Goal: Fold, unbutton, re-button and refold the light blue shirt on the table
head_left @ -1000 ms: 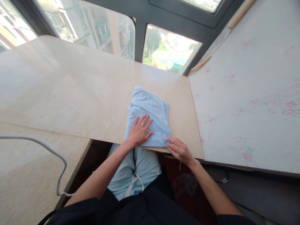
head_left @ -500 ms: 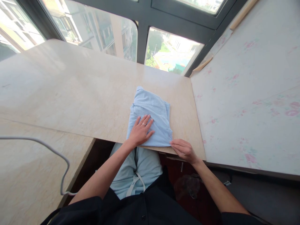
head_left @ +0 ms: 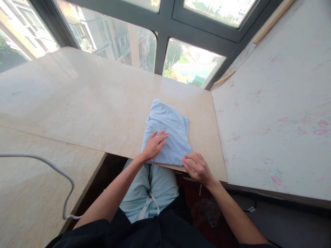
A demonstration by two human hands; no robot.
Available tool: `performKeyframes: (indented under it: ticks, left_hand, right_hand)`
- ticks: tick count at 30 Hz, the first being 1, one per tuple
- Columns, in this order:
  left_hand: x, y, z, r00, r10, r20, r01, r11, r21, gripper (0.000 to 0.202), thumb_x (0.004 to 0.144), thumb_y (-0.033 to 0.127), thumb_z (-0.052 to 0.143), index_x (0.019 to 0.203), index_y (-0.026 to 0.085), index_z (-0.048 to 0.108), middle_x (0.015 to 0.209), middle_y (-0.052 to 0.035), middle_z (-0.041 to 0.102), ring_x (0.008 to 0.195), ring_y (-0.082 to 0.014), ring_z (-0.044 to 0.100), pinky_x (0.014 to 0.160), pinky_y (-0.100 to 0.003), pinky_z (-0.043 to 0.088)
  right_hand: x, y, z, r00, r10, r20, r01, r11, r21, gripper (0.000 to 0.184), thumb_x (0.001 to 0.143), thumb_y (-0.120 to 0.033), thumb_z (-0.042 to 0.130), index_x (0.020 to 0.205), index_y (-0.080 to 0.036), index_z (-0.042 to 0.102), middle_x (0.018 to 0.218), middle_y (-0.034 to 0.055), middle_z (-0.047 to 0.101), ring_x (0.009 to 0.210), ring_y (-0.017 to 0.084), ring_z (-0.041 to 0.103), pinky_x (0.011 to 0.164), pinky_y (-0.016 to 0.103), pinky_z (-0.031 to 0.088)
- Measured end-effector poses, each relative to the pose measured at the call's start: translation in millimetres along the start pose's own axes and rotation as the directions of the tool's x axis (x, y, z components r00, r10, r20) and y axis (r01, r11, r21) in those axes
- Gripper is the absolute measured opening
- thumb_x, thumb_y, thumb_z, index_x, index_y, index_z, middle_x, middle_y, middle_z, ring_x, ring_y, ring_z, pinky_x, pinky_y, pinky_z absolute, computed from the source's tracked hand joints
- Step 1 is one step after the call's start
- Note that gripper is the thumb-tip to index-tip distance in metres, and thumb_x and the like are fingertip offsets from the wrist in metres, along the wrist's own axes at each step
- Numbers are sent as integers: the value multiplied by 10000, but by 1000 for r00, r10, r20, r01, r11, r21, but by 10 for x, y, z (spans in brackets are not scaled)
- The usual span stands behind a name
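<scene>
Your cloth (head_left: 173,136) is light blue, folded into an uneven packet with a narrow tip towards the window (head_left: 162,44); a seam crosses its upper part, layered edges show on the right, and soft creases run over the top. It lies on the counter (head_left: 103,103), at the near edge above your knees. Your left hand (head_left: 154,145) rests palm down on its left half, fingers extended and slightly apart, a ring (head_left: 157,136) on one, hiding part of the fabric; your right hand (head_left: 198,167) is at the near right corner, fingers bent, thumb and fingertips narrowly set; whether they grip fabric, you cannot tell from this view. A floral wall (head_left: 271,113) bounds the counter on your right; a grey cable (head_left: 49,165) curves at your left, well apart from the cloth.
</scene>
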State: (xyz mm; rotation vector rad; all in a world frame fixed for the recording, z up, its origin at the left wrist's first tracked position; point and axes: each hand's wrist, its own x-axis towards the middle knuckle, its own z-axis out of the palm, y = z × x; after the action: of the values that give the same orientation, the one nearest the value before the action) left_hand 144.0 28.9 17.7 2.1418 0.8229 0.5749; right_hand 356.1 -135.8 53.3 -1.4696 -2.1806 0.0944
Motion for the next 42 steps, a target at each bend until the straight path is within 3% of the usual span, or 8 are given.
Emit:
performKeyframes:
  ticks: [4,11,20,27,29,32,37,42]
  left_hand:
    - [5,14,-19,1000,-19,-5,19,997,-81,386,931,246,416,1254,197,621,1358,-50,621,1401,-182,420,1223,-453,169]
    - [2,-27,-22,995,-55,-87,30,963,-268,348,906,226,459,1180,164,665,1265,-94,677,1297,-209,542,1218,-449,212]
    - [-14,-39,46,984,-27,-175,-23,962,-272,307,880,161,486,1091,204,705,1113,-53,739,1177,-210,629,1201,-470,260]
    - [-17,-66,55,979,-30,-202,-28,959,-281,300,874,139,495,1062,208,719,1101,-55,745,1127,-205,654,1178,-462,307]
    - [-17,-66,52,979,-37,-203,-23,958,-286,295,874,138,493,1049,206,720,1092,-56,748,1119,-202,658,1176,-458,312]
    - [-19,-61,52,979,-39,-202,-22,956,-293,292,873,136,487,1033,203,723,1080,-58,751,1114,-200,660,1178,-452,309]
    - [-24,-40,55,977,-51,-206,-18,947,-321,290,859,139,491,1015,203,727,1073,-56,752,1105,-203,664,1178,-464,302]
    - [-23,14,-81,975,-189,-117,102,849,-519,253,846,246,550,1016,192,730,1109,-70,742,1149,-229,636,1135,-457,363]
  right_hand:
    - [366,-146,269,998,34,44,-36,999,29,286,959,-202,528,1207,-213,671,1018,98,681,929,228,614,831,372,504]
    - [528,0,667,988,145,52,-147,989,33,132,921,-201,628,913,-221,758,846,49,663,798,189,599,735,304,481]
    - [556,-40,693,984,132,120,-126,990,-62,207,974,-180,499,868,-187,676,843,77,639,819,214,555,759,325,443]
    - [444,24,487,979,133,154,-170,951,259,258,1021,-277,383,877,-199,583,850,67,637,829,203,572,783,328,466]
    - [378,28,318,951,169,258,-247,918,309,284,1027,-319,370,858,-208,570,813,49,632,780,188,578,740,308,467]
    - [261,13,49,863,198,465,-353,894,276,338,1031,-365,347,811,-215,555,758,24,623,704,169,569,672,285,446]
    - [105,-41,-216,689,201,697,-348,935,73,438,1026,-430,344,748,-212,604,714,22,639,644,166,548,624,281,396]
    - [117,-46,-289,659,186,729,-320,946,48,547,974,-566,431,616,-207,634,614,30,637,584,165,528,565,284,340]
